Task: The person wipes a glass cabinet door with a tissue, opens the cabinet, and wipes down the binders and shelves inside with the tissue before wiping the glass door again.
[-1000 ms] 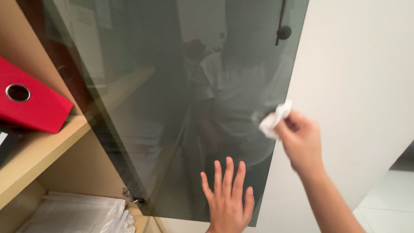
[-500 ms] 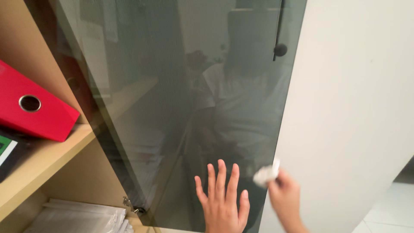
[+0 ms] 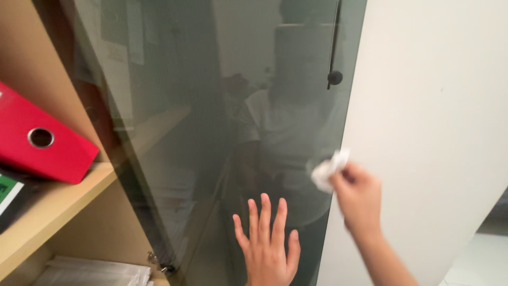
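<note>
Left hand flat against dark tinted glass door, fingers spread and released, low on the pane near its bottom edge. Right hand just right of it and higher, fingers clenched on crumpled white tissue, tissue pressed to glass right at the door's free edge. Black round knob higher up on same edge. Red binder lying tilted on wooden shelf at left; stacked papers on lower shelf. Pale wall at right.
</note>
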